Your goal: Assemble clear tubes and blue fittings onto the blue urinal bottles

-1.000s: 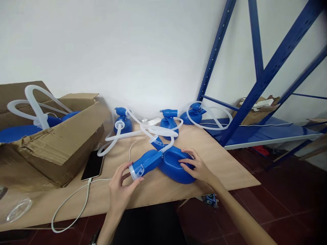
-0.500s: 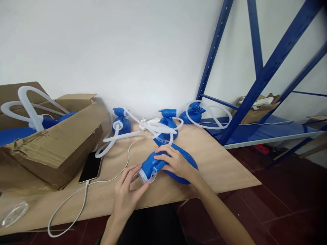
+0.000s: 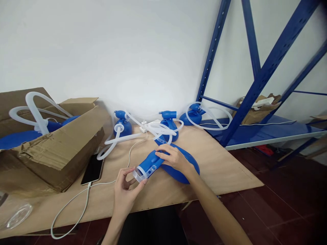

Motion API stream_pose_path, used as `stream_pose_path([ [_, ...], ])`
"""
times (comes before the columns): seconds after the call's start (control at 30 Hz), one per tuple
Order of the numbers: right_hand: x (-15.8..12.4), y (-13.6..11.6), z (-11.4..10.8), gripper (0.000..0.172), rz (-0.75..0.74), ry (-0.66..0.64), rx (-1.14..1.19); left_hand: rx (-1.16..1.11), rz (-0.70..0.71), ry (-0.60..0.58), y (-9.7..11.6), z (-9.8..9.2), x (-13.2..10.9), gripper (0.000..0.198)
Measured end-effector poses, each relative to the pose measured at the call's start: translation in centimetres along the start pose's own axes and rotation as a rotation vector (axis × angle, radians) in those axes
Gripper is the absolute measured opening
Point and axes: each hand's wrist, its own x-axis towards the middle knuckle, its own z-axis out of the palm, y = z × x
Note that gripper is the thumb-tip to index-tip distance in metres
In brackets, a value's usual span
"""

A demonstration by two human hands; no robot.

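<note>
My left hand point(image 3: 127, 187) pinches a translucent cap point(image 3: 140, 174) between thumb and fingers, at the near-left end of a blue plastic tube-shaped neck point(image 3: 149, 161). The cap's strap with small holes lies along the neck's side. My right hand point(image 3: 173, 158) is closed round the neck's other end from above. Beneath and behind that hand lies a rounded blue plastic bottle point(image 3: 187, 166) on its side. Whether the neck joins this bottle is hidden by my right hand.
Blue bottles with translucent hoses point(image 3: 159, 129) stand along the wall. At left are an open cardboard box point(image 3: 58, 149) holding more of them, a phone point(image 3: 92, 169) on a white cable point(image 3: 87, 200), and a clear plastic piece point(image 3: 19, 216). A blue metal rack point(image 3: 245, 98) stands right.
My left hand has moved slightly left with the cap, which now sits farther out at the neck's end. The strap, curled before, lies straighter. My right hand keeps its hold.
</note>
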Motion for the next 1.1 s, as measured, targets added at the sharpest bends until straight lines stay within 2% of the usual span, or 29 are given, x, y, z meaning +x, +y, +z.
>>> stream_pose_path([
  [0.07,0.0,0.3,0.3,0.017,-0.025,-0.027,-0.07,0.104,0.049,0.062,0.0,-0.2,0.1,0.039],
  [0.17,-0.2,0.6,1.0,0.017,-0.081,-0.037,-0.139,0.34,0.202,0.199,0.3,-0.2,-0.1,0.037],
  [0.23,-0.5,1.0,1.3,0.017,-0.124,-0.032,-0.148,0.435,0.252,0.221,0.8,-0.3,-0.5,0.033],
  [0.33,-0.8,1.7,0.9,0.018,-0.097,-0.035,-0.152,0.339,0.138,0.129,1.4,-1.6,-1.2,0.028],
  [0.43,-0.4,1.9,-0.2,0.024,-0.003,-0.035,-0.135,0.276,-0.044,-0.062,0.9,-4.0,-0.9,0.033],
  [0.5,0.3,1.6,-0.9,0.027,0.024,-0.033,-0.097,0.447,-0.049,-0.148,-0.5,-5.6,0.0,0.037],
  [0.63,1.5,0.6,-0.9,0.031,0.118,-0.02,-0.033,0.853,0.078,-0.107,-4.3,-6.9,1.9,0.039],
  [0.7,1.4,0.0,-0.5,0.03,0.166,-0.013,0.0,0.94,0.12,-0.125,-5.4,-6.6,2.3,0.044],
  [0.77,1.0,-0.4,0.1,0.028,0.174,-0.014,0.023,0.94,0.187,-0.127,-5.2,-5.7,2.2,0.043],
  [0.83,0.5,-0.9,0.6,0.025,0.165,-0.021,0.032,0.837,0.279,-0.094,-3.9,-4.6,1.9,0.038],
  [0.9,0.1,-1.3,1.0,0.024,0.163,-0.024,0.042,0.661,0.322,-0.112,-2.2,-3.3,1.7,0.03],
  [1.0,-0.2,-2.1,1.4,0.025,0.222,-0.013,0.066,0.434,0.213,-0.22,-0.2,-1.5,1.8,0.019],
  [1.1,-0.4,-2.8,1.4,0.036,0.318,-0.04,0.064,0.326,0.051,-0.268,0.6,-0.3,2.0,0.024],
])
